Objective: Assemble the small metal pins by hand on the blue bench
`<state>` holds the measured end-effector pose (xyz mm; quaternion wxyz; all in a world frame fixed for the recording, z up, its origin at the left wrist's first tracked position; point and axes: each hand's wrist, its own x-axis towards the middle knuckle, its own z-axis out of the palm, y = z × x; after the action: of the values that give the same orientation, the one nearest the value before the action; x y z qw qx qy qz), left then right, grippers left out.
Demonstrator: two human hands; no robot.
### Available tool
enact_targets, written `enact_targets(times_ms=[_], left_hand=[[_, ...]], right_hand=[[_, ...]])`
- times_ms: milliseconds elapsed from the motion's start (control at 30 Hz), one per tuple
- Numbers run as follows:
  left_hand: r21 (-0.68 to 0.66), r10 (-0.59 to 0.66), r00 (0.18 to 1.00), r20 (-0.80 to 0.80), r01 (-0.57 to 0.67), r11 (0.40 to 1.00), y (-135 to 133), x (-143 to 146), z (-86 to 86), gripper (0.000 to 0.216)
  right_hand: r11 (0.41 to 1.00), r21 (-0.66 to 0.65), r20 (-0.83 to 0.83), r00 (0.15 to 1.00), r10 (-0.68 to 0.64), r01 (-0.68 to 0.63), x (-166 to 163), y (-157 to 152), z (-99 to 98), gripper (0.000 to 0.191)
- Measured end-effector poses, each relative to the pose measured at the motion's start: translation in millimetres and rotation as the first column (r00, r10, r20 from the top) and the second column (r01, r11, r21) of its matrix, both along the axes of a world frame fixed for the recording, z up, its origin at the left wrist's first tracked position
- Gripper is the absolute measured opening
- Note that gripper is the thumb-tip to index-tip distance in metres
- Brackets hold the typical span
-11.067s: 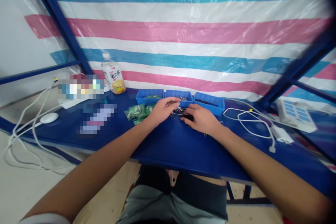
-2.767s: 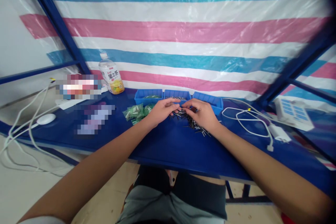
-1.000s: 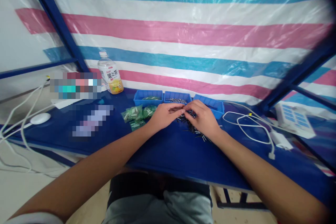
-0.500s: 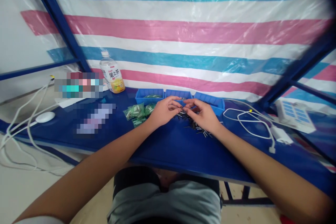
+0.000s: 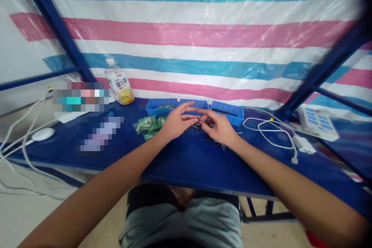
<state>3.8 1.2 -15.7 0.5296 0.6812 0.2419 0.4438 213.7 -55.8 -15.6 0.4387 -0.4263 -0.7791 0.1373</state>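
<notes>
— Two questions. Where are my hands, and what do they hold?

— Your left hand and your right hand meet at the fingertips just above the heap of small dark metal pins. This heap lies on the dark blue desk, in front of the trays. The left hand is half open, with the thumb and the forefinger stretched toward the right one. The right hand has curled fingers, and its thumb is close to the forefinger. The tips are too small to read, so I cannot tell if either hand grips a pin.

— And behind the heap?

— Three shallow blue plastic trays stand in a row, touching one another, close to the striped plastic sheet. Pins of the same kind show in the middle one. Just beside your left hand, on its left, lie some small green transparent bags.

— What else is on the desk?

— A clear plastic bottle with yellow drink stands upright, far to the left. A white cable with a white charger block lies to the right, well apart from your right hand.
</notes>
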Motion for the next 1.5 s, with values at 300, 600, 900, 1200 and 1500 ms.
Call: enact_targets(times_ms=[300, 600, 900, 1200, 1500], left_hand=[[0.144, 0.125, 0.980, -0.157, -0.103, 0.984, 2.1, -2.7, -0.5, 0.050], [0.088, 0.020, 0.975, -0.222, 0.000, 0.996, -0.6, 1.1, -8.1, 0.041], [0.117, 0.028, 0.978, -0.207, -0.003, 0.993, 1.0, -0.1, -5.2, 0.036], [0.012, 0.028, 0.997, -0.068, -0.027, 1.000, 4.1, -0.7, -5.7, 0.026], [0.059, 0.025, 0.992, -0.123, -0.018, 0.998, 4.7, -0.3, -5.6, 0.024]], right_hand=[[0.995, 0.053, 0.030, 0.995, -0.091, 0.089, -0.2, -0.3, 3.6, 0.017], [0.986, 0.105, -0.057, 0.991, -0.121, 0.126, 2.3, 3.8, 3.1, 0.004], [0.998, -0.016, -0.101, 0.993, -0.058, 0.057, 0.5, 7.6, -6.0, 0.010], [0.979, -0.202, -0.303, 0.952, -0.036, -0.028, 0.0, 7.5, -9.3, 0.039], [0.997, -0.079, -0.147, 0.989, 0.002, -0.014, -4.6, -0.1, -0.7, 0.022]])
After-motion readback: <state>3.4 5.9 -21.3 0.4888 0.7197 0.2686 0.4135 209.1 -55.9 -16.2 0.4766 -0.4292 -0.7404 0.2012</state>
